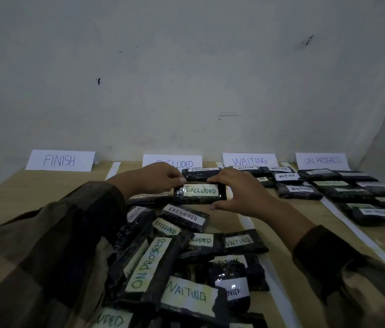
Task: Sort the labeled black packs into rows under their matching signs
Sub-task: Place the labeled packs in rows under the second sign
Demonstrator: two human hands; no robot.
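- A black plastic-wrapped pack bearing a pale label reading EXCLUDED lay flat on the light wooden table, in the column below the white paper sign lettered EXCLUDED.
- The left hand pinched the pack's upper left corner between thumb and fingertips; a plaid brown sleeve covered the forearm behind it.
- The right hand gripped the pack's right end, fingers over the top edge and thumb under the lower edge.
- Just behind the held pack, close to the sign, lay another black pack with a small white EXCLUDED label.
- A white paper sign reading FINISH stood at the far left against the grey wall, with bare table in front of it.
- Under the white paper sign reading WAITING lay several black packs with WAITING labels, in short rows.
- Under the white paper sign reading ON PROGRESS lay more black packs, their labels blurred.
- White paper strips ran along the table between the columns.
- Nearest the camera sat a loose heap of unsorted black packs, overlapping at mixed angles, with labels reading ON PROGRESS, WAITING, EXCLUDED and part of FINISH.
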